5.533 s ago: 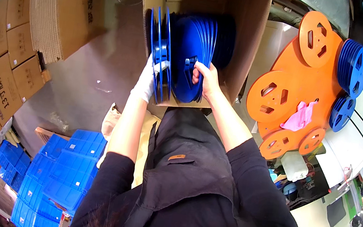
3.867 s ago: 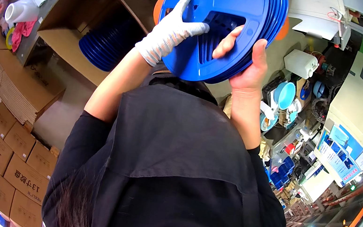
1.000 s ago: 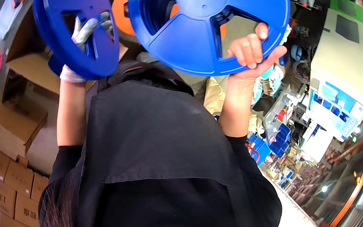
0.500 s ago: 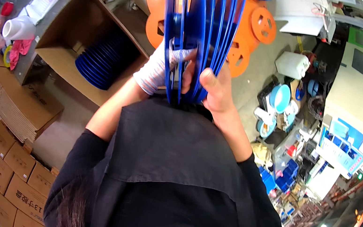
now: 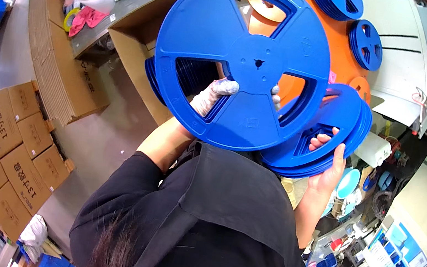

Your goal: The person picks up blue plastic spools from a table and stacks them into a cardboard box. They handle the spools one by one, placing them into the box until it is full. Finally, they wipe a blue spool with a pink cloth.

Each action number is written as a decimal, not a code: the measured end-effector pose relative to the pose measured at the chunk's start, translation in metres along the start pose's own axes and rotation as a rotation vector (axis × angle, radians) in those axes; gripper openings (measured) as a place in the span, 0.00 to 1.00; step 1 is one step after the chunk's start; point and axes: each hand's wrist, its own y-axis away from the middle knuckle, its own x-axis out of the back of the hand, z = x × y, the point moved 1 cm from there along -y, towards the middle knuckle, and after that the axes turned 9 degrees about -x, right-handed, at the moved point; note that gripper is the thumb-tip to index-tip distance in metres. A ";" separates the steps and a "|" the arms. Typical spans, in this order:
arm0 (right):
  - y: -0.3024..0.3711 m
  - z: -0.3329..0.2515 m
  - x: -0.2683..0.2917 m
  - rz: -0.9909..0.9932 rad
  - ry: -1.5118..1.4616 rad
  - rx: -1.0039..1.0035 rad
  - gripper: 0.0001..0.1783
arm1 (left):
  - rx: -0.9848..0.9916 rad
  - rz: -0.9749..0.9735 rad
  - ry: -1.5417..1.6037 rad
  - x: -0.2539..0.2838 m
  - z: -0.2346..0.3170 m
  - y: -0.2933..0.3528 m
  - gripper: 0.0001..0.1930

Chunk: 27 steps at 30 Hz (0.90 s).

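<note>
The left hand (image 5: 209, 98) pinches the blue reel (image 5: 245, 48) at left through its cutouts while the right hand (image 5: 328, 173) clasps the reel stack (image 5: 339, 114) at right by one edge, so tilting could make reels slip.

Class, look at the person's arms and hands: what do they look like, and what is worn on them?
Plain black sleeves end near the elbows, leaving the forearms bare. The left hand wears a whitish glove; the right hand is ungloved.
</note>
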 end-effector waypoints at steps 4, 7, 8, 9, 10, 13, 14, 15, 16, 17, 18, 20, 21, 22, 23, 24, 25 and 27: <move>-0.006 0.001 0.012 0.081 -0.039 -0.022 0.23 | -0.029 -0.096 -0.015 0.002 0.000 -0.008 0.45; -0.009 -0.002 0.017 0.138 -0.096 -0.043 0.22 | -0.055 -0.160 0.002 0.009 -0.001 -0.018 0.46; -0.009 -0.003 0.018 0.159 -0.113 -0.051 0.22 | -0.066 -0.179 0.009 0.012 -0.002 -0.023 0.47; -0.010 -0.004 0.024 0.152 -0.144 -0.064 0.21 | -0.052 -0.216 0.041 0.016 -0.002 -0.028 0.47; -0.012 -0.004 0.028 0.167 -0.144 -0.061 0.21 | -0.039 -0.252 0.075 0.021 -0.001 -0.035 0.47; -0.012 -0.004 0.039 0.099 -0.180 -0.020 0.22 | -0.025 -0.292 0.204 0.025 -0.006 -0.039 0.42; -0.011 -0.004 0.042 0.074 -0.191 0.001 0.23 | -0.015 -0.249 0.230 0.020 -0.002 -0.038 0.43; -0.010 -0.005 0.045 0.048 -0.201 0.022 0.24 | -0.007 -0.206 0.256 0.018 -0.001 -0.038 0.43; -0.009 -0.005 0.051 0.047 -0.183 0.046 0.25 | 0.014 -0.202 0.291 0.023 -0.002 -0.039 0.43; -0.008 -0.007 0.054 0.040 -0.168 0.074 0.26 | 0.022 -0.204 0.288 0.026 -0.004 -0.040 0.44; -0.007 -0.009 0.053 0.032 -0.186 0.080 0.26 | 0.028 -0.206 0.285 0.030 -0.005 -0.040 0.44; -0.005 -0.013 0.057 -0.053 -0.222 0.094 0.28 | 0.034 -0.237 0.272 0.034 -0.006 -0.042 0.44; -0.004 -0.015 0.056 -0.081 -0.225 0.113 0.29 | 0.033 -0.265 0.263 0.036 -0.005 -0.044 0.45; -0.003 -0.016 0.059 -0.106 -0.239 0.127 0.29 | 0.031 -0.293 0.253 0.037 -0.005 -0.045 0.45; -0.005 -0.016 0.065 -0.138 -0.260 0.145 0.30 | 0.008 -0.309 0.233 0.039 -0.006 -0.047 0.45; -0.006 -0.016 0.068 -0.148 -0.288 0.145 0.31 | -0.020 -0.329 0.210 0.040 -0.007 -0.047 0.45; -0.005 -0.017 0.067 -0.169 -0.302 0.150 0.31 | -0.049 -0.349 0.186 0.041 -0.006 -0.046 0.45; -0.003 -0.019 0.069 -0.132 -0.292 0.183 0.32 | -0.024 -0.284 0.180 0.032 -0.005 -0.039 0.46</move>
